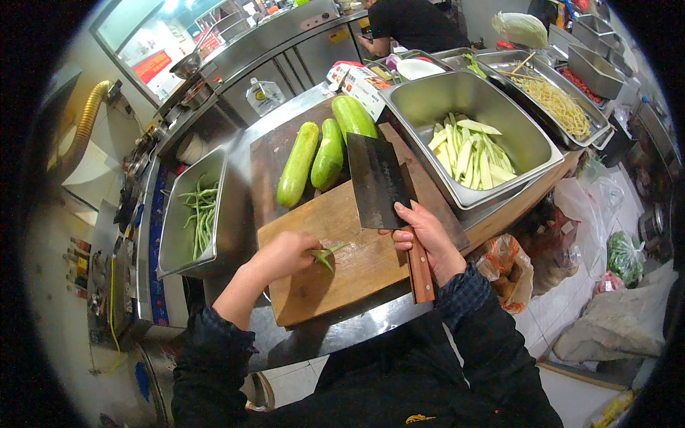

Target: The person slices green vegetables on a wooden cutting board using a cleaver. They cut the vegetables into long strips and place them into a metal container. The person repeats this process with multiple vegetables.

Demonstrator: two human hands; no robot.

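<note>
My right hand (428,235) grips a Chinese cleaver (380,184) by its riveted wooden handle, thumb against the wide dark blade. The blade is over the right part of a wooden cutting board (299,289). On the board's left part, my left hand (289,255) pinches a small bunch of green vegetable pieces (325,257), perhaps bean ends; the fingers hide part of it. Beyond the board lie three pale green zucchini-like squashes, the left squash (297,165), the middle squash (328,155) and the right squash (353,116), on a darker board (267,144). The cleaver covers part of the right one.
A steel pan (227,187) at left holds green beans (203,219). At right, a deep steel pan (465,200) contains sliced pale green vegetable (471,152). Behind it are bean sprouts (559,104) with chopsticks (523,62). A person (417,27) stands at the back. Bags (503,270) sit on the floor.
</note>
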